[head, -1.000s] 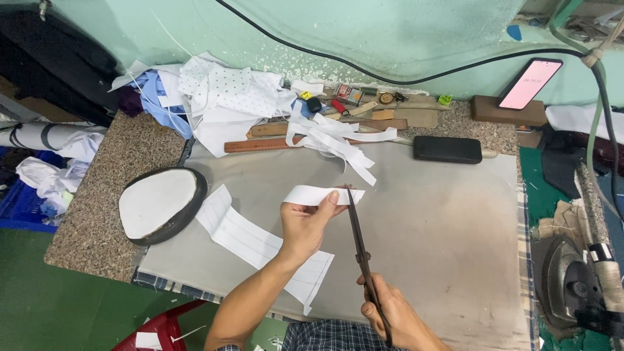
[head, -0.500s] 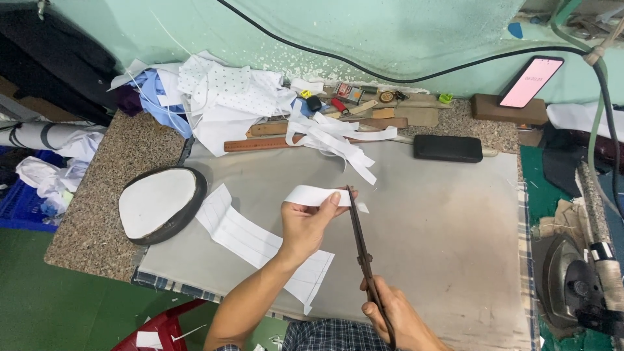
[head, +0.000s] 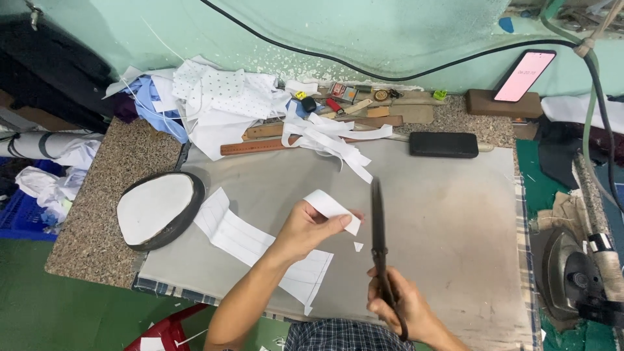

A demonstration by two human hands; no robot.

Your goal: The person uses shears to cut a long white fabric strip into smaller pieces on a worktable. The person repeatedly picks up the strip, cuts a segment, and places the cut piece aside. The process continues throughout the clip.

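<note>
**Head view: a snip has come off the white strip**

Head camera, nearest first. At six o'clock the right hand (head: 403, 312) is clenched around the handles of the long dark scissors (head: 378, 244), whose blades point up toward twelve and now stand just right of the strip rather than against it, as they did a moment ago. At about seven to eight o'clock the left hand (head: 311, 227) pinches a small white fabric strip (head: 331, 208) between thumb and fingers, holding it above the grey pressing pad (head: 455, 221). A tiny white offcut (head: 358, 246) now lies on the pad just below the strip; it was absent a second ago, so a corner looks to have been trimmed off, and the trimming appears under way rather than finished.

Under the left forearm lie larger white pattern pieces (head: 240, 234) with ruled lines. At nine o'clock sits a dark oval form with a white top (head: 156, 208); whether it is a dish or a solid block cannot be told, and nothing loose shows in it. Further left a blue crate (head: 26, 214) holds white cloth. Toward twelve: loose white strips (head: 331, 140), a wooden ruler (head: 260, 146), a heap of fabric (head: 208, 97), a black case (head: 444, 144) and a lit phone (head: 523, 76). An iron (head: 572, 273) rests at three o'clock.
</note>
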